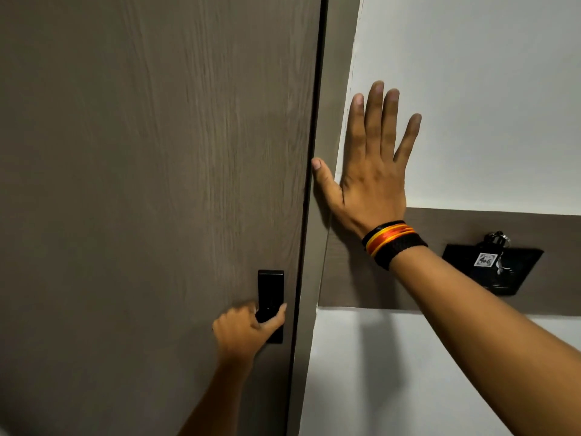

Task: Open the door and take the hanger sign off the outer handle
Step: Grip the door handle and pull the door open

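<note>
A grey-brown wood-grain door [151, 184] fills the left of the head view, shut against its frame [327, 152]. Low on its right edge is a black lock plate [270, 287] with a black inner handle. My left hand [245, 332] is closed around that handle, thumb pointing right. My right hand [374, 171] lies flat with fingers spread on the white wall beside the frame, thumb touching the frame; a black, red and yellow band is on the wrist. The outer handle and the hanger sign are hidden behind the door.
A brown band [456, 225] runs across the white wall [471, 73] right of the door. On it sits a black key-card holder [493, 269] with a key ring and a small white tag.
</note>
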`<state>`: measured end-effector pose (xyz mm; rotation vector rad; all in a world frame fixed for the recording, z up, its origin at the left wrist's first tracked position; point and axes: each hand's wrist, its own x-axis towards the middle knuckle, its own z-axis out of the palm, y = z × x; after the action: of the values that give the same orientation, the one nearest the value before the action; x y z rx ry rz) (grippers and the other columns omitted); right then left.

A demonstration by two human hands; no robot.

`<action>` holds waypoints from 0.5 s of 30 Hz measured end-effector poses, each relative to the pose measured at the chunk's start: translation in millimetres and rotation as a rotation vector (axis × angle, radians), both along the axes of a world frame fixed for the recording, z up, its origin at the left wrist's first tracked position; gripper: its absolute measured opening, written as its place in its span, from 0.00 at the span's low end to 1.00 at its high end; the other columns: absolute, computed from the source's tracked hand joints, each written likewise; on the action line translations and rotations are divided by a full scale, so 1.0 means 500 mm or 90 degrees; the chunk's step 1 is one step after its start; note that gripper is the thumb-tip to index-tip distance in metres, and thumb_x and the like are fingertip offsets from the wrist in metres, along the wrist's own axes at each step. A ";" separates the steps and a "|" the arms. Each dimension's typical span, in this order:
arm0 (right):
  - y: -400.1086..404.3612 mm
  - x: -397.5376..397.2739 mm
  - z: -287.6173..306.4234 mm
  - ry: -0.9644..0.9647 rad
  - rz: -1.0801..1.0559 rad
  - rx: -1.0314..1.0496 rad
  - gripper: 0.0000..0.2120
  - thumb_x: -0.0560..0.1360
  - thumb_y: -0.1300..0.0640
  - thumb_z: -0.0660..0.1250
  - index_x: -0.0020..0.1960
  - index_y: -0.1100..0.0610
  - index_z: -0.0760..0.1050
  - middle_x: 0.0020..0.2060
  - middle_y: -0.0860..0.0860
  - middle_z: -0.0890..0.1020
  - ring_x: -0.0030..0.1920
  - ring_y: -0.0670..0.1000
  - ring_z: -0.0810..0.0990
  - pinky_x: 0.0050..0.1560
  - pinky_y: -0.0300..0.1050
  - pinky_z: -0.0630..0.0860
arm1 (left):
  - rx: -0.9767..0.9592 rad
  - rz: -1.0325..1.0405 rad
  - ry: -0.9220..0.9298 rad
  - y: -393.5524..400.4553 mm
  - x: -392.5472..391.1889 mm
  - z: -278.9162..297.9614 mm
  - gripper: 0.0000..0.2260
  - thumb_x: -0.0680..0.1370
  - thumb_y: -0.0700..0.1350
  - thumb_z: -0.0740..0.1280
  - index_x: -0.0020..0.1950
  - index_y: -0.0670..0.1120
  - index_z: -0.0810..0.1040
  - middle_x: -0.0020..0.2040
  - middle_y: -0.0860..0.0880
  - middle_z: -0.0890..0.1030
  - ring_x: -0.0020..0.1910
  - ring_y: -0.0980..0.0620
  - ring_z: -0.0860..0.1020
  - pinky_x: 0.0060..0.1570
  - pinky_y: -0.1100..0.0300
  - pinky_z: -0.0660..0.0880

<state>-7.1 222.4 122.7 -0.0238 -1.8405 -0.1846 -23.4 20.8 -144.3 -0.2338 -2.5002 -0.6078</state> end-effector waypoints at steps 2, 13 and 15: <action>0.003 -0.004 0.000 0.014 -0.004 0.007 0.43 0.80 0.31 0.51 0.81 0.63 0.54 0.81 0.66 0.58 0.81 0.66 0.54 0.76 0.76 0.50 | 0.115 0.010 0.017 0.025 0.008 -0.030 0.30 0.71 0.69 0.64 0.25 0.44 0.79 0.17 0.49 0.71 0.16 0.50 0.69 0.24 0.66 0.64; -0.004 0.006 -0.004 0.004 0.005 -0.005 0.41 0.80 0.32 0.51 0.81 0.62 0.58 0.80 0.66 0.60 0.80 0.68 0.57 0.77 0.76 0.51 | 0.335 0.011 0.021 0.054 0.038 -0.056 0.32 0.70 0.65 0.68 0.33 0.33 0.83 0.25 0.38 0.81 0.26 0.40 0.80 0.32 0.52 0.77; -0.006 0.013 -0.002 -0.005 0.010 -0.005 0.41 0.80 0.32 0.51 0.81 0.61 0.58 0.80 0.66 0.61 0.80 0.68 0.57 0.76 0.76 0.51 | 0.348 -0.002 0.011 0.048 0.055 -0.056 0.33 0.71 0.67 0.66 0.29 0.35 0.79 0.24 0.40 0.78 0.25 0.41 0.77 0.30 0.54 0.72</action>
<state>-0.4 219.4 121.6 -0.0145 -1.8481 -0.1667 3.8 44.9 -172.2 -0.0331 -2.2136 -1.2461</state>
